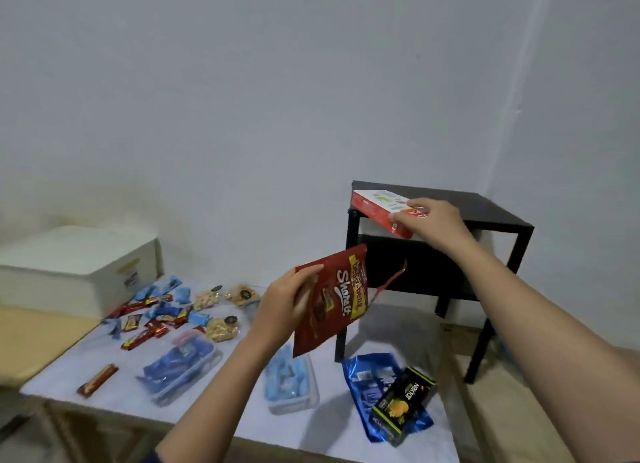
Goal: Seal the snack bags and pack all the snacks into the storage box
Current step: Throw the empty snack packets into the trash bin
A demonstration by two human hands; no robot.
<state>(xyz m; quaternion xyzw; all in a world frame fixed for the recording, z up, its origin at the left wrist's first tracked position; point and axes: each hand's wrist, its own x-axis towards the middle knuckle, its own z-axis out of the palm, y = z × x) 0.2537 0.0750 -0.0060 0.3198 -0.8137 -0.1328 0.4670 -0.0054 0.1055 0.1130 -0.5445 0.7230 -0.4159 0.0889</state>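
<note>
My left hand (pixel 287 301) grips a dark red snack bag (pixel 330 298) by its left edge, holding it up above the table; a torn strip (pixel 389 282) dangles from its top. My right hand (pixel 429 221) reaches to the black side table (pixel 498 213) and pinches the near end of a red and white box (pixel 375 202) lying on it. The white storage box (pixel 79 265) stands closed at the far left of the table.
On the pale blue tablecloth (pixel 239 393) lie several small blue and red wrapped snacks (pixel 157 312), clear bags of nuts (pixel 221 329), two clear tubs of blue packets (pixel 185 367), a blue bag (pixel 374 390) with a black-green box (pixel 403 402) on it, and a lone bar (pixel 97 380).
</note>
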